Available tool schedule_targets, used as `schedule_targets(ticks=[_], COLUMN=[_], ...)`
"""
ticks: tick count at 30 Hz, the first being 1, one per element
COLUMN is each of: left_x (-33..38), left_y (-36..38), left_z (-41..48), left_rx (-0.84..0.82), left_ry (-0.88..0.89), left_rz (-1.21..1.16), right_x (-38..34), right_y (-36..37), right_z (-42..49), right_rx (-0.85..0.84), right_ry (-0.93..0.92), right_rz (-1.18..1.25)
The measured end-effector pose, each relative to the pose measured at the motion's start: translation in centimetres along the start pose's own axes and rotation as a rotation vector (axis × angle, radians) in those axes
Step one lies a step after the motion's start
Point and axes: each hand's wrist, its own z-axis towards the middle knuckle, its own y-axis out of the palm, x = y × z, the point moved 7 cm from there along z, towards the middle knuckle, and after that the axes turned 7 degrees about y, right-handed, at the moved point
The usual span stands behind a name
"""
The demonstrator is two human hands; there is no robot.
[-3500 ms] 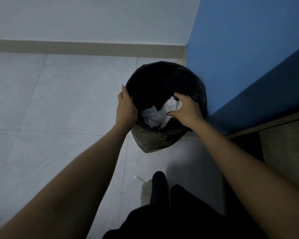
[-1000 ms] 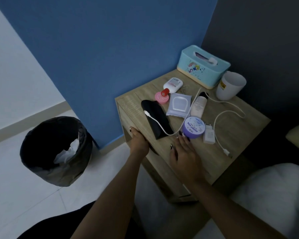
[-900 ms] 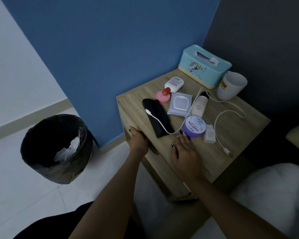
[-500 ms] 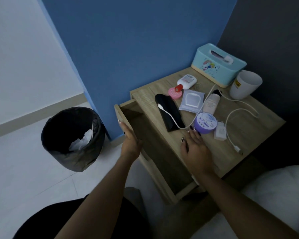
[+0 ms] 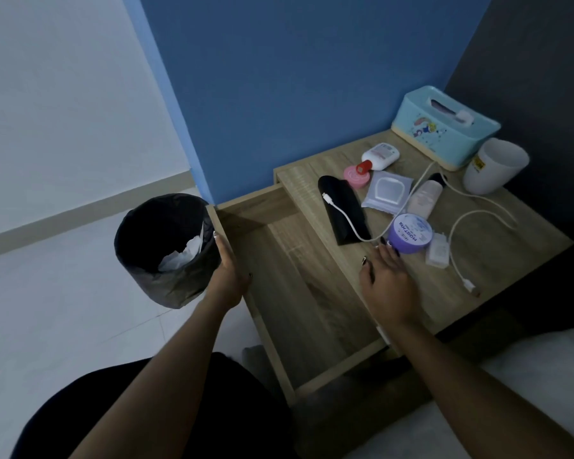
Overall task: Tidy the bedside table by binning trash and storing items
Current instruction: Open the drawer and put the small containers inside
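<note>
The drawer of the bedside table is now pulled well out; half a second ago it was only partly open, and a second ago it was shut. My left hand grips the drawer's front edge, fingers curled over the top of the panel, just beside the bin on the floor to the left. The drawer looks bare inside (dim light, so I can't rule out something small in a corner).

My right hand lies flat and loose on the near edge of the tabletop, holding nothing, its fingertips touching or almost touching the purple jar.

The bin already has crumpled white paper in it, so I judge the trash part done or nearly so. What remains is storing: the jar, the black pouch with the white cable draped over it, the wipes packet, the charger plug and the bottles still sit on top. With the drawer open, the jar is probably the first thing in.
</note>
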Motion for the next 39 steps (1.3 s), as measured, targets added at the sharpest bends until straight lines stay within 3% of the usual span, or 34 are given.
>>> schedule_targets(ticks=[7, 13, 20, 30, 34, 39], left_x=[-0.9, -0.9, 1.0, 1.1, 1.0, 1.0], left_y=[-0.6, -1.2, -3.1, -2.1, -2.2, -1.7], left_z=[-0.2, 0.2, 1.7, 2.1, 2.1, 2.2], left_rx=[0.037, 0.117, 0.262, 0.296, 0.311, 0.277], left_ry=[0.033, 0.213, 0.249, 0.231, 0.229, 0.171], left_rz=[0.064, 0.113, 0.151, 0.24, 0.198, 0.147], right_x=[0.0, -0.2, 0.3, 0.5, 4.0, 5.1], right_y=[0.2, 0.0, -1.7, -7.7, -6.5, -4.5], right_z=[-0.1, -0.5, -0.2, 4.8, 6.0, 5.5], right_rx=[-0.015, -0.005, -0.011, 0.285, 0.143, 0.039], right_ry=[-0.003, 0.03, 0.068, 0.077, 0.181, 0.217], right_rz=[0.008, 0.04, 0.34, 0.255, 0.131, 0.196])
